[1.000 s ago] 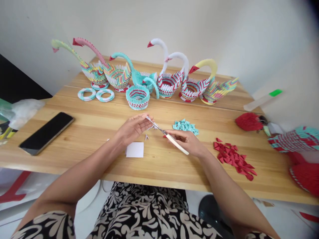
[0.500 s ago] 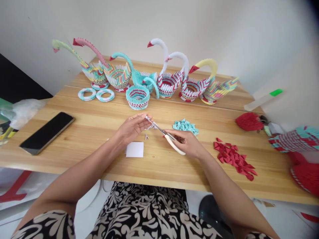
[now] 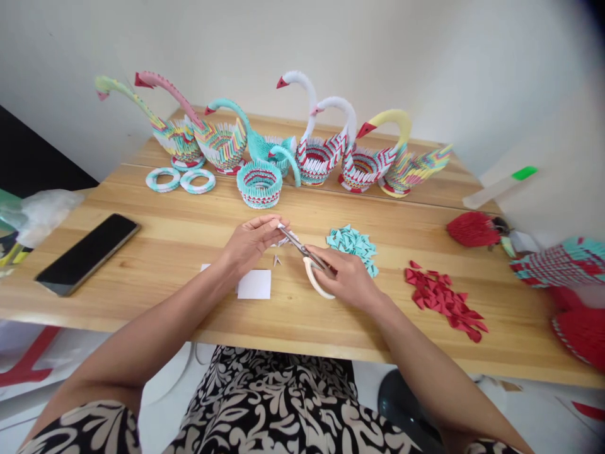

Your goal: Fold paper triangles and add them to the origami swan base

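Observation:
My right hand point(image 3: 347, 277) grips a pair of scissors point(image 3: 316, 282) with cream handles, their metal blades pointing up and left. The blade tips meet a small white paper piece point(image 3: 280, 225) pinched between the thumb and fingers of my left hand point(image 3: 254, 243). Beneath the blades lie several small white folded pieces point(image 3: 286, 239), partly hidden by my left hand and the scissors. One loose folded piece point(image 3: 276, 260) rests nearer to me. A white paper rectangle point(image 3: 254, 285) lies below my left wrist, and another sheet's edge peeks out by the forearm.
A pile of turquoise paper triangles point(image 3: 352, 244) and a red pile point(image 3: 442, 299) lie to the right. Several paper swans point(image 3: 321, 154) line the back, with a turquoise basket point(image 3: 259, 186) and two rings point(image 3: 198, 181) before them. A phone point(image 3: 89, 253) lies left.
The scissors have shifted slightly left and closer to the paper piece, their handles now spread wider. My left hand stays nearly in place with its pinch.

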Demonstrator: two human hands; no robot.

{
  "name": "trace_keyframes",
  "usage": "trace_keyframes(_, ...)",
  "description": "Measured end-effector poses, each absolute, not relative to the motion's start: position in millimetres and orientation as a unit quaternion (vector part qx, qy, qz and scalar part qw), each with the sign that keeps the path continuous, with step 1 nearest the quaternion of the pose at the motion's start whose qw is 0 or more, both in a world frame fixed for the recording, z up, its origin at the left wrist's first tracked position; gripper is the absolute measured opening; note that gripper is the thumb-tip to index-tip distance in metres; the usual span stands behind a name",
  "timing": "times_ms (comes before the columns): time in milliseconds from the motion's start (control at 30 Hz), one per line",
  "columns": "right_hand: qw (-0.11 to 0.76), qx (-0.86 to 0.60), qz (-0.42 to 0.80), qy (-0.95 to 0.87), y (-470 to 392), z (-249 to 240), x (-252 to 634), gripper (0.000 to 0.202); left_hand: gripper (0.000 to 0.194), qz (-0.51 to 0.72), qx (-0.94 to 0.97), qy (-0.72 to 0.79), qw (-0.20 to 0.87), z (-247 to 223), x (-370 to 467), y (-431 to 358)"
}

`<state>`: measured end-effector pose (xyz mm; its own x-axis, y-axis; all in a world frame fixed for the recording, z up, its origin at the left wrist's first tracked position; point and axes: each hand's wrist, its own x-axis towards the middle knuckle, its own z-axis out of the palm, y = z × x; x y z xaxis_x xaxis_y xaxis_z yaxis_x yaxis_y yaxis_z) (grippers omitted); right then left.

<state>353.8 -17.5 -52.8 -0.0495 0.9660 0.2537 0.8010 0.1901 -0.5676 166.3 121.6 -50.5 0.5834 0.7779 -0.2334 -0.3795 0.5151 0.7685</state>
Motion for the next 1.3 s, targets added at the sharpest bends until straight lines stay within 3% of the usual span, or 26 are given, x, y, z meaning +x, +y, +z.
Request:
trace_keyframes(133,0.339,-0.631,0.317,-0.622,-15,-50,354,0.039,0.011,0.342,0.334,0.29,0.829,-47,166,121)
trace_keyframes(200,0.348,-0.623,0.346,-0.609,-13,-51,354,0.04,0.01,0.344,0.333,0.291,0.828,-47,165,121)
trace_keyframes(433,0.292,-0.585,0.128,-0.746,-19,-52,360,0.042,0.01,0.338,0.338,0.305,0.824,-52,165,124)
trace_keyframes(800,0.341,-0.588,0.156,-0.716,-19,-47,363,0.037,0.004,0.344,0.314,0.294,0.835,-46,165,124)
trace_keyframes(1300,0.301,-0.599,0.098,-0.735,-18,-52,360,0.039,0.011,0.322,0.338,0.287,0.837,-49,165,122)
